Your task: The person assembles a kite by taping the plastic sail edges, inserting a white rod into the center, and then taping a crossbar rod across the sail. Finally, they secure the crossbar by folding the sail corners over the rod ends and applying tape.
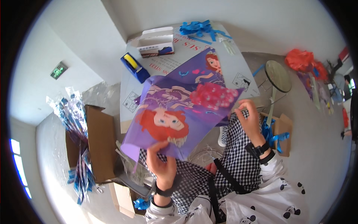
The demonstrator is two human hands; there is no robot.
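A thin purple sheet [175, 108] printed with a red-haired cartoon figure spans from the table over my lap, tilted, its left edge curling. My left hand [162, 164] pinches its near edge, thumb on top. At the sheet's right corner, my right hand [249, 121] has its thumb and forefinger bent toward each other; whether anything thin is between them is too small to make out. Beneath, on the table [130, 87], lies another purple printed section [212, 63] with a similar figure; whether both are one piece is unclear.
A blue tape dispenser [135, 68], an open white box [156, 44] and blue ribbons [197, 28] sit on the table. A carton [100, 143] with shiny packets stands left. To the right are a round stool [278, 76], a ribbon box [283, 130] and red plastic [299, 59].
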